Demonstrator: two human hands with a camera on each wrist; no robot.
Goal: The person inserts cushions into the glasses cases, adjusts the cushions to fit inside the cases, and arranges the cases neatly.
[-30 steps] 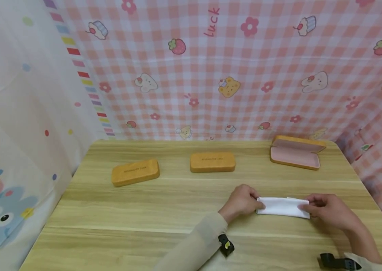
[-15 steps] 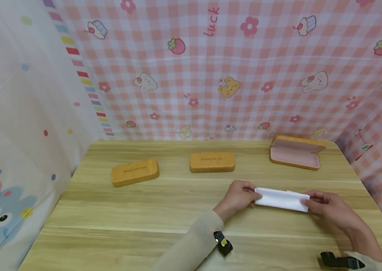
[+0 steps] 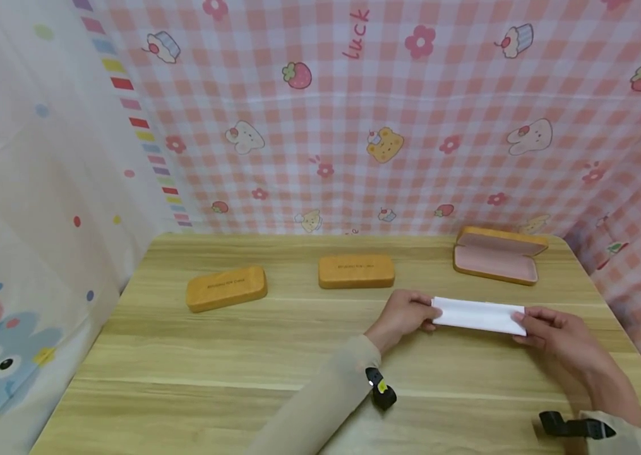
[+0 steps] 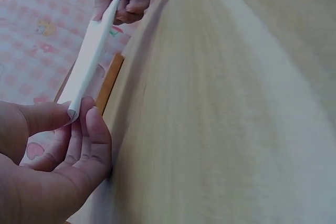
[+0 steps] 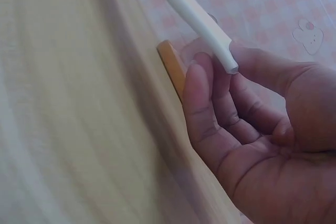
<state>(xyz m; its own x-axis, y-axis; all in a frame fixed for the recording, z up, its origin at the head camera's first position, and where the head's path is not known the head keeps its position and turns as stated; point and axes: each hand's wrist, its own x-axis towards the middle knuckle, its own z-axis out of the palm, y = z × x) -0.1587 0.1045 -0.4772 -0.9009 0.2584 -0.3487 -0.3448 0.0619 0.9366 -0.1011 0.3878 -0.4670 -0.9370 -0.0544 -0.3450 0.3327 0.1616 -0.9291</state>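
A white cloth (image 3: pixel 478 315), folded into a flat strip, is stretched between both hands above the table. My left hand (image 3: pixel 405 314) pinches its left end between thumb and fingers, as the left wrist view also shows of the cloth (image 4: pixel 86 64). At the opposite end my right hand (image 3: pixel 560 335) pinches the strip, with the thumb on top and the fingers beneath. Beyond the cloth, at the back right, an orange-brown glasses case (image 3: pixel 495 260) stands with its lid up, its pinkish lining visible. Part of that case (image 5: pixel 173 69) shows behind the fingers in the right wrist view.
Two closed glasses cases of the same colour lie along the back: one case (image 3: pixel 357 272) near the middle, another case (image 3: pixel 227 289) to the left, slightly turned. The wooden table (image 3: pixel 212 379) ends at a pink checked curtain (image 3: pixel 331 126) behind.
Both hands have moved the folded cloth away from me, toward the back of the table and nearer the opened case. The cases have stayed where they were.
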